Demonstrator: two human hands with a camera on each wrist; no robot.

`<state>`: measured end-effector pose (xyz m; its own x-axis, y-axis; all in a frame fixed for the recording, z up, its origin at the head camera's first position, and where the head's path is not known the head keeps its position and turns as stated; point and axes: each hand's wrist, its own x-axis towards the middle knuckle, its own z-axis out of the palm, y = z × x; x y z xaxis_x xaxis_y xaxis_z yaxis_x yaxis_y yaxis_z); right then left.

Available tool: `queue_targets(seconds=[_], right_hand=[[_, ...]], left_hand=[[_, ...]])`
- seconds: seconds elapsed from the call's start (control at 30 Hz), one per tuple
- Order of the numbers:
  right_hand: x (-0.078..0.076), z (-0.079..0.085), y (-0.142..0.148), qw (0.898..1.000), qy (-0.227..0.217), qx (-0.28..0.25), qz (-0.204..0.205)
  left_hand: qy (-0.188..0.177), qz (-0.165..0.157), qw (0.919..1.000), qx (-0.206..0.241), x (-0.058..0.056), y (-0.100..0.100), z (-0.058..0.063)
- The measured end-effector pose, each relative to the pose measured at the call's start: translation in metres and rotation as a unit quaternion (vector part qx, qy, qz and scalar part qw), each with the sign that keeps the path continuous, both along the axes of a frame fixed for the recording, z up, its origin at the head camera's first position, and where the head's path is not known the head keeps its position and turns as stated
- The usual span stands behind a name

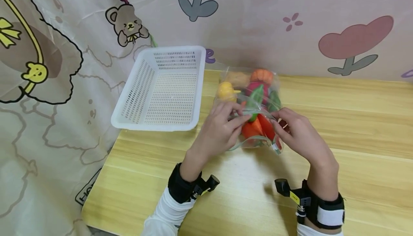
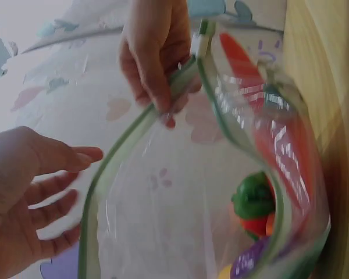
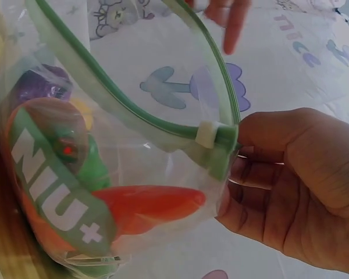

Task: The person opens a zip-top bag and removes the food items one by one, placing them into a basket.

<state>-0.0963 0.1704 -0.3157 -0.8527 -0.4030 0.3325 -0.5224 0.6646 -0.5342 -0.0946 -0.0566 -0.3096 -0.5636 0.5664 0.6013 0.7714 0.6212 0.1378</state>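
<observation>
A clear slider zip bag (image 1: 255,138) with a green rim lies on the table, its mouth spread wide and facing me. Inside are several toy vegetables, among them an orange pumpkin (image 1: 262,75), a green pepper (image 2: 253,195) and a long red-orange piece (image 3: 157,203). My right hand (image 1: 300,135) pinches the bag's right corner, beside the pale slider (image 3: 206,135). At the left side of the mouth is my left hand (image 1: 217,128); in the left wrist view its fingers are loosely extended against or close to the rim, thumb apart.
A white perforated plastic basket (image 1: 171,99) stands left of the bag, overlapping the table's back left edge. The wooden table (image 1: 364,150) extends to the right. A printed curtain (image 1: 258,20) hangs behind and along the left.
</observation>
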Motion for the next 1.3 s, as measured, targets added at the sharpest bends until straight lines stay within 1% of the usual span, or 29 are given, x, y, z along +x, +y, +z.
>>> queue_targets(seconds=[0.03, 0.07, 0.13, 0.17, 0.2, 0.23, 0.3, 0.37, 0.43, 0.53, 0.6, 0.63, 0.67, 0.7, 0.73, 0.77, 0.83, 0.9, 1.0, 1.03, 1.1, 1.23, 1.27, 1.3], right_hand=[[0.000, 0.000, 0.000, 1.000, 0.002, 0.000, 0.002], [0.000, 0.000, 0.000, 1.000, 0.004, 0.000, 0.003], [0.000, 0.001, 0.000, 1.000, 0.006, -0.001, 0.006], [0.001, 0.001, 0.000, 1.000, 0.004, -0.001, 0.008], [0.001, 0.001, 0.000, 1.000, 0.002, -0.001, 0.009], [0.001, 0.002, 0.000, 1.000, 0.000, -0.002, 0.010], [0.002, 0.002, -0.001, 1.000, -0.003, -0.001, 0.011], [0.002, 0.002, -0.001, 1.000, -0.009, 0.000, 0.010], [0.002, 0.002, -0.002, 1.000, -0.010, 0.003, 0.011], [0.003, 0.002, -0.002, 1.000, -0.009, 0.006, 0.015], [0.003, 0.001, -0.002, 1.000, -0.005, 0.007, 0.019], [0.003, 0.001, -0.003, 1.000, -0.002, 0.008, 0.020], [0.003, 0.001, -0.003, 1.000, -0.001, 0.008, 0.022], [0.003, 0.001, -0.003, 1.000, 0.001, 0.008, 0.022], [0.003, 0.001, -0.002, 1.000, 0.002, 0.009, 0.022], [0.004, 0.001, -0.002, 1.000, 0.001, 0.010, 0.021], [0.004, 0.002, -0.002, 1.000, -0.002, 0.009, 0.021], [0.004, 0.002, -0.001, 1.000, -0.006, 0.009, 0.022], [0.004, 0.001, 0.001, 1.000, -0.006, 0.008, 0.025], [0.003, 0.001, 0.001, 1.000, -0.005, 0.007, 0.026], [0.003, 0.000, 0.002, 1.000, -0.004, 0.006, 0.028], [0.003, 0.000, 0.002, 0.999, -0.004, 0.007, 0.032], [0.003, 0.000, 0.002, 0.999, -0.005, 0.007, 0.031], [0.003, 0.000, 0.003, 0.999, -0.006, 0.008, 0.031]], left_hand=[[-0.005, -0.020, 0.9998, 0.002, 0.001, 0.002, 0.001], [-0.018, -0.038, 0.9991, -0.001, 0.003, 0.005, 0.000], [-0.069, -0.063, 0.9952, -0.031, 0.005, 0.010, -0.001], [-0.100, -0.068, 0.9914, -0.051, 0.006, 0.013, -0.003], [-0.129, -0.070, 0.9866, -0.072, 0.006, 0.015, -0.004], [-0.152, -0.065, 0.9817, -0.095, 0.006, 0.018, -0.007], [-0.182, -0.048, 0.9715, -0.144, 0.005, 0.022, -0.012], [-0.185, -0.035, 0.9654, -0.180, 0.003, 0.026, -0.017], [-0.176, -0.026, 0.9596, -0.218, 0.002, 0.028, -0.021], [-0.166, -0.026, 0.9477, -0.271, 0.001, 0.031, -0.026], [-0.174, -0.031, 0.9375, -0.300, 0.000, 0.033, -0.029], [-0.185, -0.034, 0.9329, -0.307, 0.000, 0.033, -0.029], [-0.196, -0.038, 0.9301, -0.309, -0.001, 0.033, -0.030], [-0.205, -0.041, 0.9288, -0.306, -0.001, 0.033, -0.030], [-0.215, -0.042, 0.9299, -0.295, -0.002, 0.032, -0.031], [-0.225, -0.044, 0.9325, -0.279, -0.003, 0.032, -0.032], [-0.228, -0.042, 0.9406, -0.248, -0.003, 0.032, -0.035], [-0.218, -0.034, 0.9471, -0.233, -0.003, 0.033, -0.038], [-0.202, -0.012, 0.9485, -0.244, -0.001, 0.035, -0.043], [-0.201, -0.004, 0.9473, -0.249, 0.000, 0.036, -0.045], [-0.187, 0.016, 0.9460, -0.265, 0.002, 0.039, -0.048], [-0.163, 0.043, 0.9490, -0.266, 0.005, 0.043, -0.053], [-0.151, 0.048, 0.9501, -0.269, 0.005, 0.044, -0.054], [-0.147, 0.049, 0.9511, -0.267, 0.005, 0.044, -0.054]])
